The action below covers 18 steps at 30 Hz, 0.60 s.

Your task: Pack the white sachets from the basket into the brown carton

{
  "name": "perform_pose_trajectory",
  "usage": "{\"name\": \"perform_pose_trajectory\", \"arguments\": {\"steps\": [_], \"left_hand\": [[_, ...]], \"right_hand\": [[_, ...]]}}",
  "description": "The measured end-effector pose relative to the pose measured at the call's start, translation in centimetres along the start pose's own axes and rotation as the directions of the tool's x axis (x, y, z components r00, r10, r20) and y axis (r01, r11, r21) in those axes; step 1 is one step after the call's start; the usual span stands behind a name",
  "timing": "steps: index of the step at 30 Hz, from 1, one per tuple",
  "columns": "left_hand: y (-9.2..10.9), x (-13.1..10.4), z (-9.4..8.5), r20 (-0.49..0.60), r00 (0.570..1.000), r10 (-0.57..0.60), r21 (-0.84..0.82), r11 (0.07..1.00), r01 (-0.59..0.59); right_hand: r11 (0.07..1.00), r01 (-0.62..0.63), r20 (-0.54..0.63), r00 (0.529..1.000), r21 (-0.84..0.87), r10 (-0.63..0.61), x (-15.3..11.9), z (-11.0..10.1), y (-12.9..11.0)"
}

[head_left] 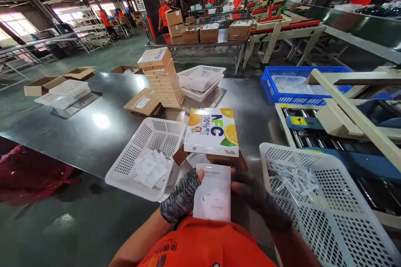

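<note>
Both gloved hands hold a white packet [213, 192] close to the chest, just nearer than the orange-printed NFC box [211, 132], which serves as the landmark here. The left hand [181, 198] grips the packet's left edge, its fingers [193, 178] curled and pinching that edge. The right hand [257, 200], in a dark glove, holds the packet's right edge; its fingers are closed along that side, though the blur hides exactly how they pinch.

The NFC box lies flat on the steel counter [97, 129], on a brown carton [230, 160] whose flaps show beneath it. Left of the box, touching its near corner, sits a white mesh basket [125, 162] holding loose white packets. Right of the box and nearer the camera stands a larger white basket [328, 208] with small white wrapped sticks inside.

Beyond the box rises a stack of flat cartons [161, 77], with one flattened carton [142, 102] lying just to its left. Right of that stack, two nested white baskets [200, 81] rest on the counter. Farther right of the box is a blue crate [300, 83]. Far left of it lie a low white tray [62, 94] and open cartons [40, 84]. In the background, people in orange shirts [163, 14] stand by tables of boxes.
</note>
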<state>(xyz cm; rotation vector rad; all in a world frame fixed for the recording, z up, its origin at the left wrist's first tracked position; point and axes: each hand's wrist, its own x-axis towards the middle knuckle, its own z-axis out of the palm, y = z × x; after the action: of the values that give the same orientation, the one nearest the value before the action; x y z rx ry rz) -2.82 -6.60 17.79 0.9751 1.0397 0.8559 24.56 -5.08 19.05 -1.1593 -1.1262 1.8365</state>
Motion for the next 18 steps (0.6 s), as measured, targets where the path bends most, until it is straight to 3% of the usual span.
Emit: {"name": "perform_pose_trajectory", "arguments": {"steps": [3, 7, 11, 14, 18], "left_hand": [[1.6, -0.1, 0.5, 0.074, 0.994, -0.086, -0.138, 0.986, 0.095], [2.1, -0.5, -1.1, 0.052, 0.998, -0.026, -0.082, 0.996, 0.03], [1.4, -0.4, -1.9, -0.084, 0.991, -0.106, -0.196, 0.977, 0.088], [1.3, -0.1, -1.6, -0.064, 0.978, -0.2, -0.348, 0.923, 0.166], [1.5, 0.2, -1.2, -0.047, 0.975, -0.218, -0.446, 0.878, 0.175]], "right_hand": [[0.995, -0.01, 0.181, 0.983, 0.102, -0.009, 1.6, 3.4, -1.2], [0.991, -0.036, 0.283, 0.959, 0.133, -0.003, 2.4, 2.8, -1.6], [0.999, -0.013, 0.215, 0.976, -0.032, 0.019, 2.2, 1.0, -2.0], [0.985, 0.012, 0.174, 0.985, -0.173, 0.018, 2.2, -0.3, -1.8], [0.957, 0.018, 0.131, 0.991, -0.289, 0.021, 2.5, -1.1, -1.3]]}}
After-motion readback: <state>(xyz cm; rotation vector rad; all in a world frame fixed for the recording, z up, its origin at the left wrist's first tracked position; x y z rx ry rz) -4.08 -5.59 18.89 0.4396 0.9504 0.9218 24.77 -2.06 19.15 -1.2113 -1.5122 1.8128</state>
